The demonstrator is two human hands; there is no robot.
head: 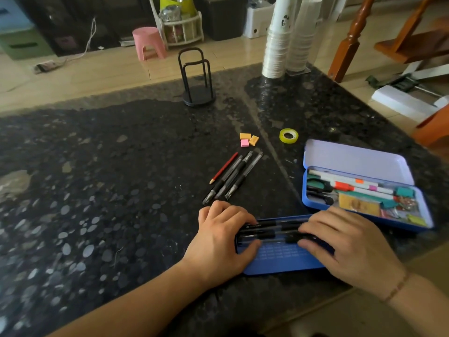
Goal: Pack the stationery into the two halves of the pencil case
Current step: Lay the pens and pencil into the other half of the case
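A blue tray of the pencil case (279, 260) lies near the table's front edge with several black pens (274, 229) in it. My left hand (218, 239) presses on the pens' left ends and my right hand (345, 242) on their right ends, fingers curled over them. The other part of the pencil case (359, 161) stands open to the right, filled with markers, scissors, clips and notes. Loose on the table lie three black pens (233, 178), a red pencil (224, 167), three small erasers (248, 139) and a yellow tape roll (288, 135).
A black wire holder (198, 79) stands at the back of the dark granite table (97, 190). Stacks of paper cups (279, 37) rise at the back right. The table's edge runs just below the blue tray on the right.
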